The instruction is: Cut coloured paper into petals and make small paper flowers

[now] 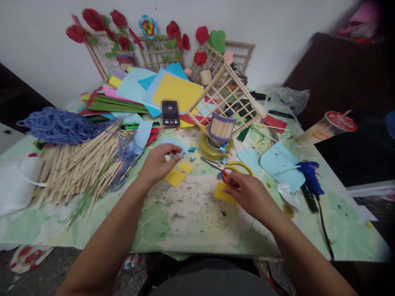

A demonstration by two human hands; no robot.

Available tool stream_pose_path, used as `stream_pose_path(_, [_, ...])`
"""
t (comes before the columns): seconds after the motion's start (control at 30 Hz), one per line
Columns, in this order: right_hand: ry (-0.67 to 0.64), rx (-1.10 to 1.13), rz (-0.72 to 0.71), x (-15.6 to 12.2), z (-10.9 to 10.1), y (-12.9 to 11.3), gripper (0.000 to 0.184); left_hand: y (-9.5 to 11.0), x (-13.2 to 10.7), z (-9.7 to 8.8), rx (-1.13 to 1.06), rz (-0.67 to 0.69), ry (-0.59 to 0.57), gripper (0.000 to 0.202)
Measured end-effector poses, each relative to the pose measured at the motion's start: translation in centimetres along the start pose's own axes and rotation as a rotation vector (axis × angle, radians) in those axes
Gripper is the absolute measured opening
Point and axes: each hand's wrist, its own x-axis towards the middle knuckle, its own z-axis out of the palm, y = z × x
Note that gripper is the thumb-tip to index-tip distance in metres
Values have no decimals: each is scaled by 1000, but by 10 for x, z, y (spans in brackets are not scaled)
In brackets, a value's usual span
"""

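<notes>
My right hand [251, 193] pinches a small yellow paper piece [222, 194] between thumb and fingers, low over the table. Just beyond it lie scissors [219, 165] with yellow and red handles, blades partly open. My left hand [160, 163] has its fingertips drawn together beside a light blue paper piece [174, 144]; whatever they hold is too small to make out. Two yellow paper pieces [175, 177] lie near that hand, with tiny blue scraps [191, 149] around them. A tape roll [207, 149] supports a stick lattice [247, 111] bearing a small stick pot [222, 127].
At left are bamboo sticks [70, 168] and tangled blue yarn [61, 125]. Coloured paper sheets [179, 91] are stacked behind. A blue glue gun [310, 176] with a cord lies at right, near a lidded cup [330, 127]. Red paper flowers [92, 19] stand along the wall.
</notes>
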Motion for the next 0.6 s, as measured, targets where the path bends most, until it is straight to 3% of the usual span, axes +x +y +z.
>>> stream_pose_path(0.1, [5,166,-110,34,19,-16,10,11,-5,12,-264,-79,-344,31])
stream_pose_path(0.2, [3,264,-215,53,36,-14,10,14,-10,29,-423,-137,-484,26])
stream_pose_path(0.37, [118,208,-290,49,44,0,3,6,-12,43,-462,-253,-491,9])
stream_pose_path(0.5, [214,107,-508,35,42,8,37,3,-11,43,-682,-416,-481,14])
stream_pose_path(0.6, [214,135,-526,31,48,12,32,4,-10,41,-842,-516,-459,19])
